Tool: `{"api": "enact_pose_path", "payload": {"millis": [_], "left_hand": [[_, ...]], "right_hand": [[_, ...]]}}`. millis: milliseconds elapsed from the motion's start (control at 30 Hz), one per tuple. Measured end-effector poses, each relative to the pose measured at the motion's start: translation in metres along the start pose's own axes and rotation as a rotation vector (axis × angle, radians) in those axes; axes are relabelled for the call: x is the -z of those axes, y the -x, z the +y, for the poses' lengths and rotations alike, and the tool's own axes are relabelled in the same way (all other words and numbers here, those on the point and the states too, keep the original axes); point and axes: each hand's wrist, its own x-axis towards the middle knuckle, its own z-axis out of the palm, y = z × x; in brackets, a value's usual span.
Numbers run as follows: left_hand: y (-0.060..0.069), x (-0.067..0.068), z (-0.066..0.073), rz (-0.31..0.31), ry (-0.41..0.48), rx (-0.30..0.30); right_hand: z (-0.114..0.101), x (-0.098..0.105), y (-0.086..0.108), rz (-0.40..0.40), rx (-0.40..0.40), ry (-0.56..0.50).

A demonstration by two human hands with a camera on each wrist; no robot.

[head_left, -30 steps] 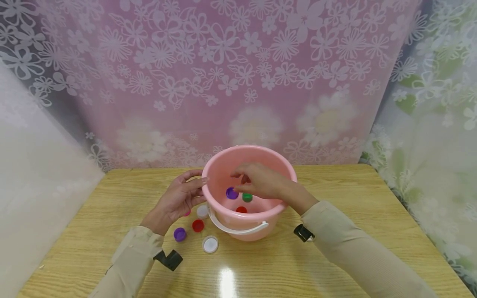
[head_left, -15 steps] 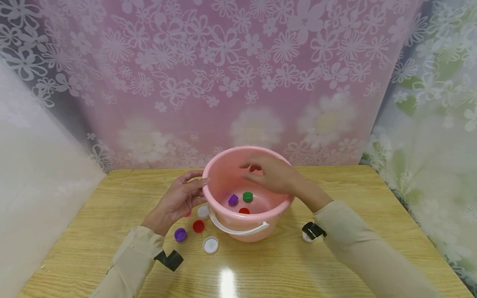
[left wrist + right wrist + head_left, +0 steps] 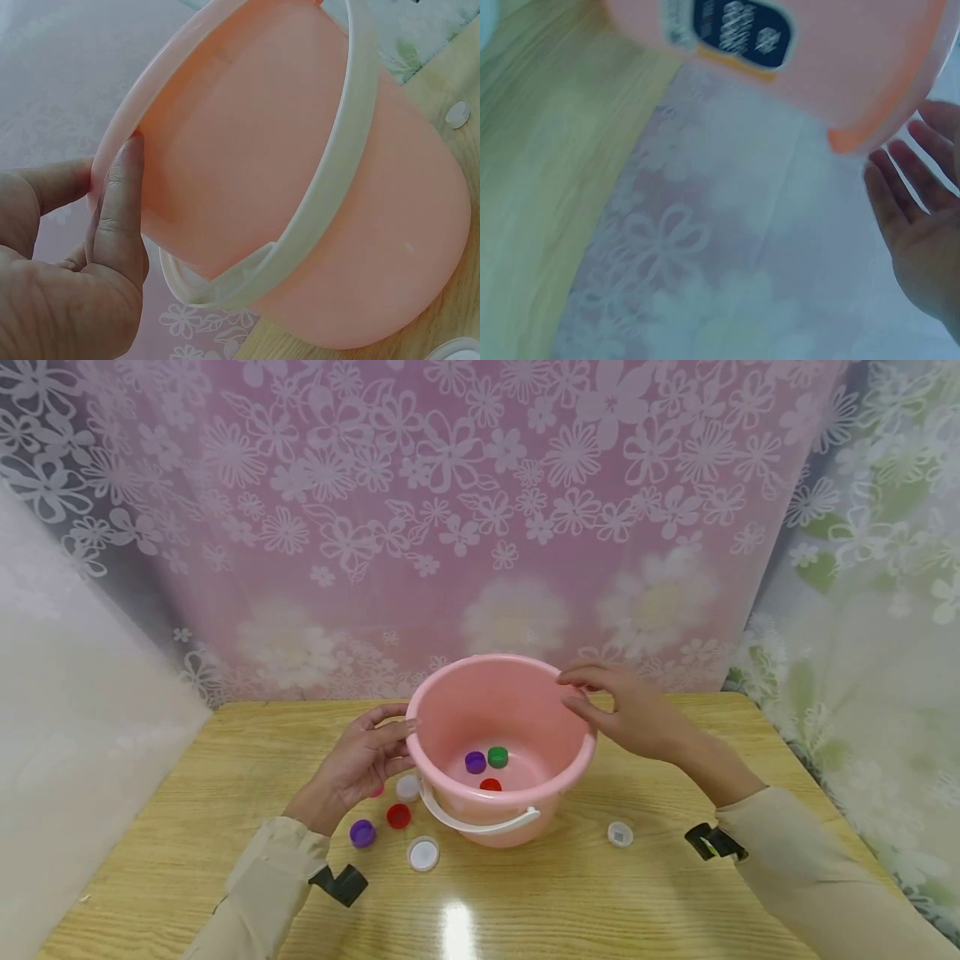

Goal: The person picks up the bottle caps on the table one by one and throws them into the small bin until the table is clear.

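A pink bucket (image 3: 495, 818) stands upright on the table, its white handle (image 3: 480, 825) hanging down at the front. My left hand (image 3: 356, 764) pinches the bucket's left rim, and the left wrist view shows thumb and fingers on either side of the wall. By the right rim is my right hand (image 3: 637, 710), its fingers loosely extended with nothing held. In the right wrist view those fingers lie close to the rim; whether they touch it I cannot tell. Inside the bucket lie a purple bottle cap (image 3: 476, 762), a green bottle cap (image 3: 498, 757) and a red bottle cap (image 3: 491, 785), partly hidden by the front rim.
Left of the bucket, on the wooden table (image 3: 555, 910), are a purple cap (image 3: 362, 833), a red cap (image 3: 398, 816), white caps (image 3: 423, 854) and a mostly covered pink cap (image 3: 377, 791). Another white cap (image 3: 620, 834) lies to the right. A floral curtain (image 3: 480, 527) hangs behind.
My right hand has come out of the bucket and moved right, past the rim. The purple cap inside tumbled and now rests beside the green one. My left hand stays put.
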Motion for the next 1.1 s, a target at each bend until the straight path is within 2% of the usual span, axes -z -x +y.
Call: {"api": "enact_pose_path", "payload": {"millis": [133,267,467,700,900,1100], "left_hand": [[-0.001,0.000,0.000,0.000,-0.001,0.000],[-0.001,0.001,0.000,0.007,0.003,-0.002],[0.001,0.001,0.000,0.000,0.013,-0.005],[0.001,0.000,-0.001,-0.018,0.026,-0.010],[0.000,0.001,-0.002,-0.022,0.030,-0.015],[0.001,0.001,-0.003,-0.022,0.024,-0.016]], "right_hand": [[0.018,0.007,0.020,0.091,0.023,0.018],[0.035,0.007,0.039,0.091,0.015,0.062],[0.058,-0.011,0.066,-0.010,-0.034,0.084],[0.069,-0.033,0.091,-0.164,-0.095,-0.005],[0.070,-0.045,0.102,-0.310,-0.124,-0.053],[0.070,-0.054,0.108,-0.383,-0.111,-0.059]]}}
